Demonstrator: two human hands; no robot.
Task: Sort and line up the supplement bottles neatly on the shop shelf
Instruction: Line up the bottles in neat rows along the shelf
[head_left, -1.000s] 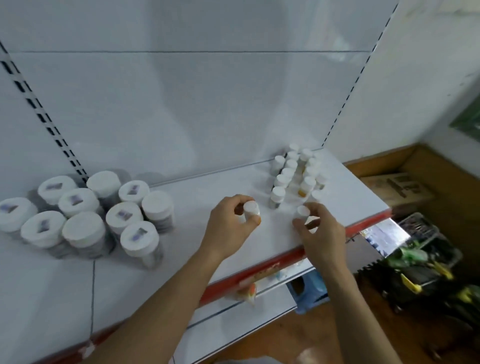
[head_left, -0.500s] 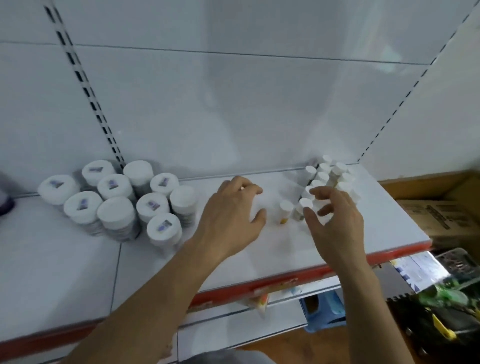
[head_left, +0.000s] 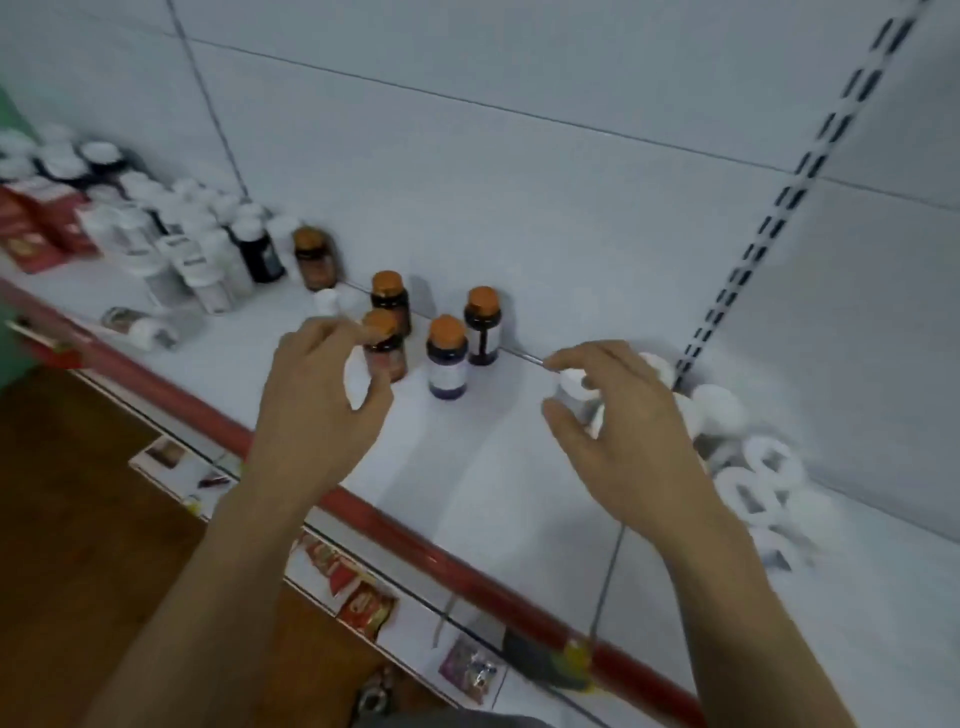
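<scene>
Head: five orange-capped bottles (head_left: 447, 358) (all upright)

My left arm (head_left: 208, 582) and right arm (head_left: 727, 597) reach away from me, bare, backs of the hands up. My left hand (head_left: 317, 400) hovers with its fingers loosely curled, thumb apart from forefinger, holding nothing. My right hand (head_left: 623, 421) arches its fingers, thumb and forefinger parted; whether they grip anything is unclear.

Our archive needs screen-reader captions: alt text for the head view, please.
Two hands reach over a white shelf: the left hand open beside orange-capped bottles, the right hand at a white-capped bottle, grip unclear. More bottles crowd both shelf ends.
</scene>
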